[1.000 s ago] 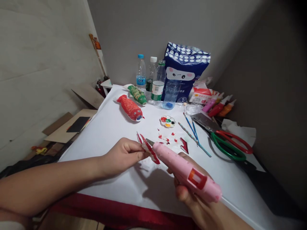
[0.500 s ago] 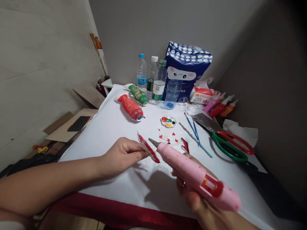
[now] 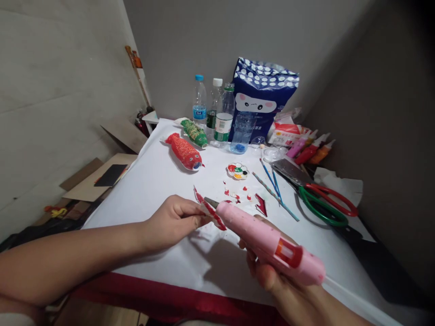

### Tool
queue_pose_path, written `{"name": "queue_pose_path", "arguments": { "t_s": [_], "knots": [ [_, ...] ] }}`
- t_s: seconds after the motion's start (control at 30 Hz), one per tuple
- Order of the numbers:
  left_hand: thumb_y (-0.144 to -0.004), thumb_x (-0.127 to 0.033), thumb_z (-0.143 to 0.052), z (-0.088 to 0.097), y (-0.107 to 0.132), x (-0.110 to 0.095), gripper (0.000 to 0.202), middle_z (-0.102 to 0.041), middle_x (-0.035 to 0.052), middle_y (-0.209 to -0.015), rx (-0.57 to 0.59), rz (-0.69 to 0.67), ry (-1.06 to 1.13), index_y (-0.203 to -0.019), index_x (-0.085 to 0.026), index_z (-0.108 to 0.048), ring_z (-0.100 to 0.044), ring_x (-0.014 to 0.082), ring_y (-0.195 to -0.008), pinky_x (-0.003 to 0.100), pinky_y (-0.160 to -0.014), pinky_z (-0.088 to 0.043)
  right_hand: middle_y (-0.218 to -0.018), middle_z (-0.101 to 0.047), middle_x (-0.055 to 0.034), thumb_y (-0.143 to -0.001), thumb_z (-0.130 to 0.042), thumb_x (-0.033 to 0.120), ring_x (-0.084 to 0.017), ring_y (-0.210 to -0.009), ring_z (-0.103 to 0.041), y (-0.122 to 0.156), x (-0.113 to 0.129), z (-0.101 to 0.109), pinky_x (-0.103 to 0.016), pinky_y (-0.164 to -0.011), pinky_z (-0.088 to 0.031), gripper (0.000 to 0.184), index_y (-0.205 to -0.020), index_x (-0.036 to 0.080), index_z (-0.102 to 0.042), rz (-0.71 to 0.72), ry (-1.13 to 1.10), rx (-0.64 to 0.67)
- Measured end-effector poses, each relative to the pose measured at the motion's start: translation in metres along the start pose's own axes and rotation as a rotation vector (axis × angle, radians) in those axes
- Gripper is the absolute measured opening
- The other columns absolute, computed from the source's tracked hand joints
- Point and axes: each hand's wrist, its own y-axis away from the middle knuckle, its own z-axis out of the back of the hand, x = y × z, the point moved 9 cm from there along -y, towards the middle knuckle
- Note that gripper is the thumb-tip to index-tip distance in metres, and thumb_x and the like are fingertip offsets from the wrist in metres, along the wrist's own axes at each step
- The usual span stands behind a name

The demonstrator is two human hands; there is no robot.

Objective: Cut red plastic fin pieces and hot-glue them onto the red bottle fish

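Note:
Between the fingertips and thumb of my left hand (image 3: 180, 219) is a thin red-and-white piece (image 3: 218, 222), pinched and held above the white table covering. What kind of piece it is I cannot make out. My right hand (image 3: 268, 271) is wrapped round a pink hot glue gun (image 3: 261, 235), with a clear glue stick (image 3: 353, 294) poking out of its rear. The gun's metal nozzle (image 3: 211, 202) is at the upper part of the red edge, touching or very close to it. Fingers of the right hand are partly hidden beneath the gun.
Red and green fish figures (image 3: 185, 151) lie at the back left, beside plastic bottles (image 3: 223, 120) and a blue bag (image 3: 258, 90). A paint palette (image 3: 237, 171), red scraps (image 3: 261, 204), brushes (image 3: 277, 190) and large scissors (image 3: 319, 203) lie beyond my right hand.
The glue gun has moved left, bringing its nozzle from just right of the red piece to its edge. My left hand has kept its pinch in nearly the same place.

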Motion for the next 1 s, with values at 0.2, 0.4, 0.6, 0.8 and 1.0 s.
{"name": "queue_pose_path", "arguments": {
  "t_s": [0.2,0.4,0.6,0.8,1.0],
  "knots": [
    [-0.082,-0.019,-0.062,-0.001,0.0,-0.006,0.021,-0.065,-0.0009,-0.058,-0.006,-0.017,0.046,-0.067,-0.013,-0.075,-0.055,0.01,-0.056,0.022,-0.058,-0.046,-0.074,-0.057,-0.0031,-0.088,-0.05,0.058,-0.018,-0.061,-0.05,0.004,-0.008,0.002,-0.028,-0.056,-0.048,0.038,-0.095,0.023,-0.064,-0.045,-0.012,-0.028],
    [-0.083,-0.018,-0.062,0.003,0.0,-0.014,0.017,-0.072,0.0016,-0.067,-0.024,-0.032,-0.018,-0.076,-0.014,-0.077,-0.064,0.0136,-0.066,0.024,-0.069,-0.053,-0.075,-0.056,-0.0038,-0.087,-0.047,0.063,-0.018,-0.06,-0.05,0.005,-0.006,0.005,-0.03,-0.054,-0.045,0.045,-0.093,0.022,-0.063,-0.037,0.033,-0.032],
    [-0.083,-0.017,-0.062,0.003,0.001,-0.014,0.016,-0.075,0.0033,-0.074,-0.032,-0.063,-0.021,-0.082,-0.014,-0.078,-0.068,0.0164,-0.073,0.026,-0.074,-0.055,-0.066,-0.054,-0.0017,-0.084,-0.042,0.072,-0.016,-0.054,-0.049,0.001,-0.004,0.008,-0.028,-0.048,-0.043,0.052,-0.076,0.022,-0.054,-0.023,0.003,-0.089],
    [-0.081,-0.014,-0.061,-0.003,0.0,-0.019,0.022,-0.063,-0.001,-0.051,-0.019,-0.114,-0.015,-0.063,-0.014,-0.073,-0.064,0.014,-0.06,0.025,-0.067,-0.055,-0.069,-0.053,-0.0018,-0.081,-0.042,0.077,-0.015,-0.054,-0.047,-0.004,0.005,0.008,-0.028,-0.049,-0.042,0.056,-0.074,0.022,-0.052,-0.01,0.016,-0.095],
    [-0.082,-0.02,-0.062,-0.003,0.0,-0.016,0.025,-0.061,-0.0013,-0.05,-0.016,-0.109,-0.037,-0.06,-0.013,-0.071,-0.055,0.011,-0.051,0.022,-0.054,-0.05,-0.071,-0.053,-0.0012,-0.084,-0.042,0.072,-0.015,-0.057,-0.048,-0.005,0.005,0.005,-0.028,-0.051,-0.042,0.052,-0.078,0.021,-0.052,0.04,-0.024,-0.075]
  ]
}}
